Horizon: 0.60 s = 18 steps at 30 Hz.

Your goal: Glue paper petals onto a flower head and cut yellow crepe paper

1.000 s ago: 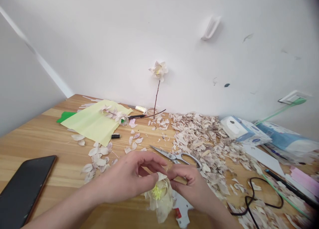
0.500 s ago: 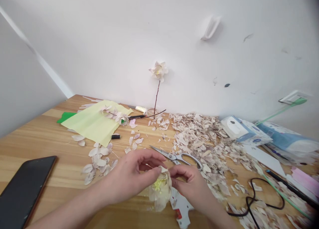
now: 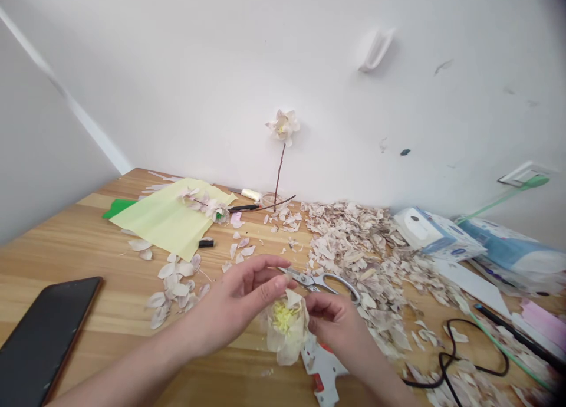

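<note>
A pale, papery flower (image 3: 289, 333) with a yellow, fringed centre is tilted towards me above the table. My right hand (image 3: 338, 324) pinches it at its right edge; any stem behind it is hidden. Close by at the upper left, my left hand (image 3: 243, 304) has its fingers curved and its thumb apart from the index finger, with nothing visible between them. Metal scissors (image 3: 313, 282) lie just beyond both hands, their tip partly behind the left fingers. Partly under my right hand is a white glue gun (image 3: 322, 368) with a red trigger.
Dried petals (image 3: 354, 236) are heaped at the right; loose petals (image 3: 177, 283) lie left. A finished-looking flower (image 3: 283, 127) stands on a twig at the wall. Around are yellow paper (image 3: 163, 218), a phone (image 3: 48, 336), tissue packs (image 3: 442, 233) and a black cord (image 3: 451, 360).
My left thumb has come off the top petal and the left hand has shifted slightly up. The flower, in my right hand, has turned to show more of its yellow centre.
</note>
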{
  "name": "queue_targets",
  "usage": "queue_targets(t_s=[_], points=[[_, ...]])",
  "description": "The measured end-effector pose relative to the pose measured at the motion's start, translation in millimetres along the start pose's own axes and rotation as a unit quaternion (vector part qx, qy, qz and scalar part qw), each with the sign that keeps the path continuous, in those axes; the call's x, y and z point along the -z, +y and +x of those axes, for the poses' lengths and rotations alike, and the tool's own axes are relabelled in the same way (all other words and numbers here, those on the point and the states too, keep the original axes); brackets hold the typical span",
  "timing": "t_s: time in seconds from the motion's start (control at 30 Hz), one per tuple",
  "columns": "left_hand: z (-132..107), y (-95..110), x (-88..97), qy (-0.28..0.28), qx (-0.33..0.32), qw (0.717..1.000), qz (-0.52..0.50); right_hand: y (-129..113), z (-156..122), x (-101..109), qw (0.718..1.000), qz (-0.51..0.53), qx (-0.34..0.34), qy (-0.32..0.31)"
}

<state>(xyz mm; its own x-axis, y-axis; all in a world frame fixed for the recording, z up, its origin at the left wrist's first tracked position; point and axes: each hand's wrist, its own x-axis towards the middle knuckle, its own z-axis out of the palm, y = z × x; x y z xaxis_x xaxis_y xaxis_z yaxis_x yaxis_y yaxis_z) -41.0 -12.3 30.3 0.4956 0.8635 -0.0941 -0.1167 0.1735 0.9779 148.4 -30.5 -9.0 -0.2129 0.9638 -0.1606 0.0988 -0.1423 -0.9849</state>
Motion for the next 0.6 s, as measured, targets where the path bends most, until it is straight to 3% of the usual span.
queue_targets(t_s=[0.23, 0.6], points=[[4.9, -1.8, 1.8, 0.032, 0.089, 0.987, -0.129, 8.4, 4.0, 4.4, 0.997, 0.063, -0.038, -0.016], [8.0, -5.8, -0.2, -0.001, 0.087, 0.968, -0.235, 7.7, 2.9, -0.4, 0.988, 0.139, -0.062, -0.005]])
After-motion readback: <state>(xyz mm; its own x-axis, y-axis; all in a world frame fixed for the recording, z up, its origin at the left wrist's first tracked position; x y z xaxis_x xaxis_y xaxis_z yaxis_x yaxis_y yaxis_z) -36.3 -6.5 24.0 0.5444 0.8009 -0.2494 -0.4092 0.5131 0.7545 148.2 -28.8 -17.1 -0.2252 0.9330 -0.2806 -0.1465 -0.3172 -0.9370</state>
